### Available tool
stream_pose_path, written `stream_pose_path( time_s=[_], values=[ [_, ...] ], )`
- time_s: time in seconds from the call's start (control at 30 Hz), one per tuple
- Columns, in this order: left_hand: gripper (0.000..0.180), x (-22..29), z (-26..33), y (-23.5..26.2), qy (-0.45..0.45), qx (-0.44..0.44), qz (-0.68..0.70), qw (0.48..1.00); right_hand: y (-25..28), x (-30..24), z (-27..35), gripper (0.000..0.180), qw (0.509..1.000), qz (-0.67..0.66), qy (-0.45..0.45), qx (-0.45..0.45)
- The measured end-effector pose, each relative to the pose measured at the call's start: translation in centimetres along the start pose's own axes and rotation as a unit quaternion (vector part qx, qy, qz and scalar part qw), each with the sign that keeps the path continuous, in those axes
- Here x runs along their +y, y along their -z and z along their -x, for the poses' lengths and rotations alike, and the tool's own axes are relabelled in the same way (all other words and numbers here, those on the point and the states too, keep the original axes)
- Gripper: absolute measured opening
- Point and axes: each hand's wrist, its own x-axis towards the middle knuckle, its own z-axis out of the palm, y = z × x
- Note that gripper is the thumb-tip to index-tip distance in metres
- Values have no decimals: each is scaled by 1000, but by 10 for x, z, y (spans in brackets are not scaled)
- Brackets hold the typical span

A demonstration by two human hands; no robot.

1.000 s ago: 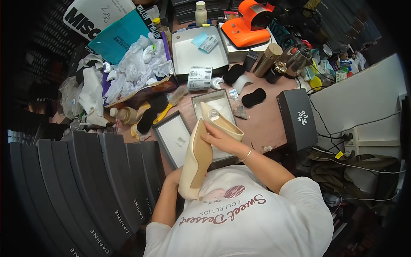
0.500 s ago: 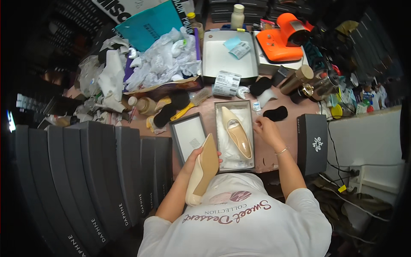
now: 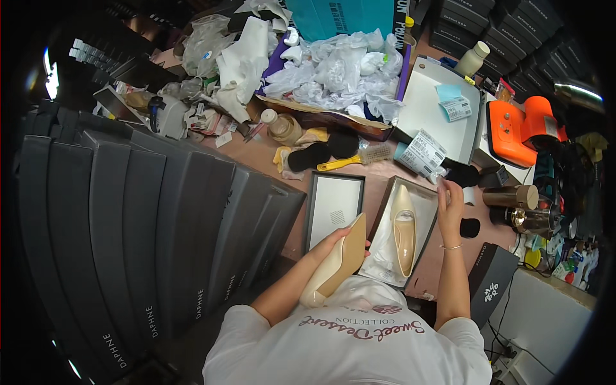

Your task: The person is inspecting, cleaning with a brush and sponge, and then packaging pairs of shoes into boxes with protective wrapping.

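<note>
My left hand [image 3: 339, 240] grips a cream pointed pump [image 3: 351, 251], its tan sole turned up, close against my shirt. A matching pump [image 3: 403, 236] lies in an open grey shoebox [image 3: 422, 249] on white tissue paper [image 3: 382, 249], toe pointing away from me. My right hand [image 3: 451, 204] is at the box's far right corner, fingertips pinched together by a small pale, clear-looking piece that I cannot make out. Left of the box rests a lid [image 3: 335, 200], white inside.
Stacked grey shoeboxes [image 3: 186, 218] crowd the left side. Beyond the lid are a yellow-handled brush [image 3: 350, 160], black pads [image 3: 309, 156] and a carton of crumpled white plastic [image 3: 333, 70]. Labels [image 3: 423, 154], an orange device [image 3: 513, 131] and a closed shoebox [image 3: 493, 276] stand rightward.
My view has turned left, so the table appears shifted right and tilted. My right hand has reached forward to the small pale piece by the box corner. My left hand keeps the pump.
</note>
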Motion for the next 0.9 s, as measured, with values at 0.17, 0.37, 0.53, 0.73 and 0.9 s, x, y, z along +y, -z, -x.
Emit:
stream_pose_path(
  time_s=[0.17, 0.37, 0.53, 0.73, 0.9],
  values=[
    [52, -3, 8, 20, -14, -12, 22, 1000, -99, -131, -63, 24, 954, -182, 86, -222],
    [54, -7, 28, 42, -34, 11, 50, 998, -281, -169, -113, 24, 930, 44, 238, -276],
    [57, -7, 38, 55, -65, 25, 73, 995, -295, -170, -116, 15, 930, 17, 234, -282],
    [59, -6, 32, 67, -68, 13, 114, 991, -200, -162, -85, 20, 572, -653, -276, -412],
    [61, 0, 33, 47, -76, 21, 87, 993, -175, -157, -67, 36, 422, -754, -299, -404]
  ],
)
